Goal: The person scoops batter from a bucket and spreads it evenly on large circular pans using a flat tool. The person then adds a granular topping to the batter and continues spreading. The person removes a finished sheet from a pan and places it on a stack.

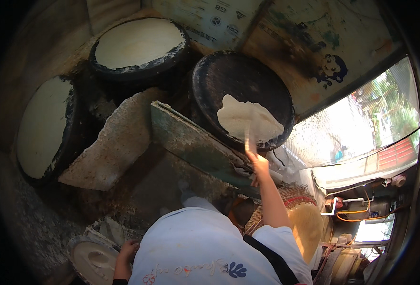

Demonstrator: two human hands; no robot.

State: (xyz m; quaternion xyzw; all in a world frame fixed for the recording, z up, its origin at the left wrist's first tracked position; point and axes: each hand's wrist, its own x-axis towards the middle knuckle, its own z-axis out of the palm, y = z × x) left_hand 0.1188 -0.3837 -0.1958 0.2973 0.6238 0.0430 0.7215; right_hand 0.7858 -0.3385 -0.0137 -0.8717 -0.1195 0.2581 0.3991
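My right hand (260,165) grips the pale handle of a spreader (250,137), blurred by motion. The tool reaches over a round dark griddle (238,74). A patch of off-white batter (235,114) with an uneven edge covers the griddle's near part, and the spreader lies across it. Low by my left side is my left hand (128,250), its fingers partly hidden against the shirt. Next to it stands a round tub (75,262) of pale batter (89,269) with a rounded hollow or dipper shape in it.
Two more griddles bear whole pale sheets (140,42) (44,131) at the left and back. A rough-edged board (114,146) and a green-grey panel (192,142) stand between me and the griddles. Round tan sheets (304,228) lie on a woven tray (297,194) at right.
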